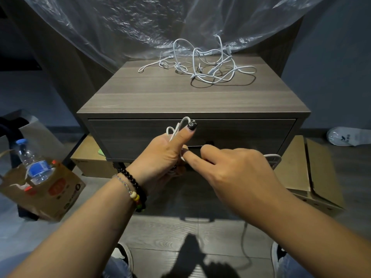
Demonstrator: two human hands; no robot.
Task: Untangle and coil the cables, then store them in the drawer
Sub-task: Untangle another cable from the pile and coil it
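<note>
My left hand [164, 157] grips a white cable [177, 126] in front of the drawer [251, 135], with loops sticking up beside the raised thumb. My right hand [236, 171] is close against it, index finger stretched toward the left hand, and a bend of the same white cable [273, 157] shows past its knuckles. Whether the right fingers pinch the cable is hidden. A tangle of white cables [212, 65] lies on the back of the nightstand top [170, 93]. The drawer is closed.
A paper bag [46, 189] with a water bottle [34, 163] stands on the floor at left. Cardboard boxes [313, 171] lie right of and beneath the nightstand. Clear plastic sheeting [140, 23] hangs behind it. My shoes [124, 255] show at the bottom.
</note>
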